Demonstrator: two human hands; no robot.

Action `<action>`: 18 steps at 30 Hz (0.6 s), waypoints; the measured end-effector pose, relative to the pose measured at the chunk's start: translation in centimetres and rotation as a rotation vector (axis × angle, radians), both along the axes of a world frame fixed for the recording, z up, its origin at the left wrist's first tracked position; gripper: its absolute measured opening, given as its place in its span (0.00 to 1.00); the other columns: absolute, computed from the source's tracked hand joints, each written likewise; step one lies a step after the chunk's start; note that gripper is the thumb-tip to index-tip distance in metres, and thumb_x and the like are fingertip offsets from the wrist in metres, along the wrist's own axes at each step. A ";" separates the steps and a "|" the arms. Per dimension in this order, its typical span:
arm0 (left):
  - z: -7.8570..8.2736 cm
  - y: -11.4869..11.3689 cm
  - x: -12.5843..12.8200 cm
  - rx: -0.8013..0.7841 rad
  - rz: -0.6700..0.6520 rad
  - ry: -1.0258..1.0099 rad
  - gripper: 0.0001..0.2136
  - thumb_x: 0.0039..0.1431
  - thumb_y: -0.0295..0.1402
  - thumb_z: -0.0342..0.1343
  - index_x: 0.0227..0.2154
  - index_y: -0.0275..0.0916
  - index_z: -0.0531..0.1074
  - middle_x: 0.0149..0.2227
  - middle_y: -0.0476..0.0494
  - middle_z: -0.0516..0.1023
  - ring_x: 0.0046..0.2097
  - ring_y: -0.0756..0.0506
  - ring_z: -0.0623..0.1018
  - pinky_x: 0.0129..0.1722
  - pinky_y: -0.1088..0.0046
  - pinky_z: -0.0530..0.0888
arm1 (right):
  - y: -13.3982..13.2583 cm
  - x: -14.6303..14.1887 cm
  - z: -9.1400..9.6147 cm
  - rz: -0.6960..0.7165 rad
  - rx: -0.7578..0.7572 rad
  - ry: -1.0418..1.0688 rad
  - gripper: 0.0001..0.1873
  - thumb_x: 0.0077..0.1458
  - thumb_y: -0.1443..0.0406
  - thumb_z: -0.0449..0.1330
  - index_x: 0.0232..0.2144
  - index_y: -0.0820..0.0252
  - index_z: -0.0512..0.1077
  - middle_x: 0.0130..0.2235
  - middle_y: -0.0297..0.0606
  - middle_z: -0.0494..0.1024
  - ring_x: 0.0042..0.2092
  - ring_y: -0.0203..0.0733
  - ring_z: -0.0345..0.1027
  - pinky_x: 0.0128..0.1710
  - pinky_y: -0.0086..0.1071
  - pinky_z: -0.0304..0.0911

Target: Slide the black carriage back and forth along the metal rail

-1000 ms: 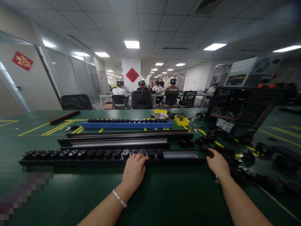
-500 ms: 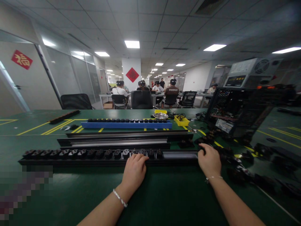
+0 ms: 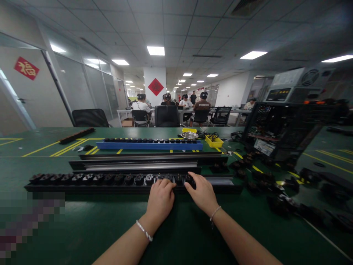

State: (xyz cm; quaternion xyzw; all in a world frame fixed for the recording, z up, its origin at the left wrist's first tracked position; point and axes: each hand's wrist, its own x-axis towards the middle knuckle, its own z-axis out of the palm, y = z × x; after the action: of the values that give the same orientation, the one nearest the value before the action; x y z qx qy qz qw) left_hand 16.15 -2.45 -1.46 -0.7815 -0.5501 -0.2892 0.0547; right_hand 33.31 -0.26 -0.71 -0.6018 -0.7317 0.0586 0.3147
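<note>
A long black power-strip rail (image 3: 91, 188) lies across the front of the green table, with a row of black socket modules (image 3: 118, 179) set along its channel. Over the rail's near edge, right of centre, my left hand (image 3: 161, 198) is closed, its fingertips partly hidden against the rail and modules. My right hand (image 3: 204, 193) pinches a black socket module (image 3: 190, 179) between thumb and forefinger at the right end of the row. To the right of that module, a stretch of bare silver channel (image 3: 222, 182) shows.
Behind lie two black-and-silver rails (image 3: 143, 166) and a blue rail (image 3: 149, 146) filled with modules. Loose black parts (image 3: 256, 176) are scattered at right, near an open computer case (image 3: 278, 129). A metal bowl (image 3: 189, 135) and a yellow tray (image 3: 214, 142) stand farther back.
My right hand has moved left from the rail's right end to the socket module beside my left hand. My left hand stays in nearly the same place.
</note>
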 end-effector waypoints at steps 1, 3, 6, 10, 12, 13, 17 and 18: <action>0.0 0.0 0.0 -0.004 0.002 0.003 0.12 0.55 0.24 0.49 0.38 0.42 0.72 0.38 0.46 0.73 0.41 0.44 0.69 0.41 0.66 0.66 | 0.1 -0.2 0.0 -0.024 0.004 0.003 0.24 0.53 0.56 0.51 0.51 0.57 0.66 0.50 0.40 0.71 0.52 0.46 0.61 0.52 0.41 0.53; 0.0 0.0 0.0 -0.016 0.007 0.010 0.12 0.55 0.24 0.49 0.38 0.42 0.73 0.38 0.47 0.73 0.41 0.44 0.69 0.41 0.66 0.66 | 0.1 -0.7 -0.1 -0.084 0.017 0.007 0.23 0.52 0.56 0.52 0.50 0.56 0.67 0.50 0.40 0.72 0.52 0.46 0.61 0.51 0.41 0.53; 0.1 0.0 0.1 -0.027 0.017 0.013 0.11 0.55 0.25 0.48 0.38 0.42 0.73 0.37 0.47 0.73 0.41 0.45 0.69 0.41 0.67 0.66 | 0.2 -1.3 -0.2 -0.155 0.030 0.022 0.21 0.52 0.56 0.53 0.47 0.55 0.69 0.49 0.38 0.73 0.51 0.44 0.61 0.50 0.39 0.53; 0.1 0.0 0.1 -0.026 0.011 0.008 0.11 0.56 0.25 0.48 0.37 0.42 0.73 0.37 0.47 0.73 0.40 0.45 0.69 0.40 0.67 0.66 | 0.2 -1.4 -0.2 -0.156 0.035 0.022 0.19 0.53 0.58 0.52 0.46 0.55 0.69 0.48 0.37 0.73 0.51 0.42 0.62 0.50 0.37 0.53; 0.1 0.1 0.1 -0.025 0.012 0.005 0.11 0.56 0.25 0.48 0.37 0.42 0.73 0.37 0.47 0.73 0.40 0.45 0.69 0.40 0.67 0.66 | 0.2 -1.2 -0.3 -0.155 0.036 0.022 0.18 0.54 0.59 0.52 0.46 0.56 0.69 0.48 0.37 0.74 0.51 0.42 0.62 0.50 0.37 0.52; 0.0 0.1 0.1 -0.024 0.012 0.004 0.11 0.56 0.25 0.48 0.38 0.42 0.73 0.37 0.46 0.73 0.40 0.45 0.69 0.40 0.67 0.66 | 0.3 -1.1 -0.3 -0.156 0.036 0.024 0.18 0.54 0.59 0.52 0.46 0.57 0.69 0.48 0.38 0.74 0.51 0.42 0.62 0.50 0.36 0.52; 0.0 0.2 0.0 -0.015 0.003 0.005 0.12 0.55 0.24 0.48 0.38 0.42 0.73 0.37 0.47 0.73 0.40 0.45 0.69 0.40 0.67 0.66 | 0.4 -0.9 -0.6 -0.158 0.041 0.023 0.18 0.54 0.60 0.51 0.46 0.58 0.69 0.47 0.38 0.74 0.51 0.41 0.62 0.51 0.36 0.52; 0.0 0.2 0.0 -0.015 0.000 0.004 0.12 0.56 0.24 0.48 0.38 0.42 0.73 0.37 0.47 0.73 0.40 0.45 0.69 0.40 0.67 0.66 | 0.5 -0.9 -0.6 -0.157 0.045 0.021 0.18 0.54 0.60 0.51 0.46 0.58 0.69 0.47 0.38 0.74 0.51 0.41 0.62 0.51 0.35 0.52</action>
State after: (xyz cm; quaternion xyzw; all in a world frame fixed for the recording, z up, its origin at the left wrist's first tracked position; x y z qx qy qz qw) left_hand 16.11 -2.28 -1.47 -0.7825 -0.5520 -0.2835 0.0502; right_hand 32.40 0.22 -1.33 -0.6494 -0.6801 0.0237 0.3394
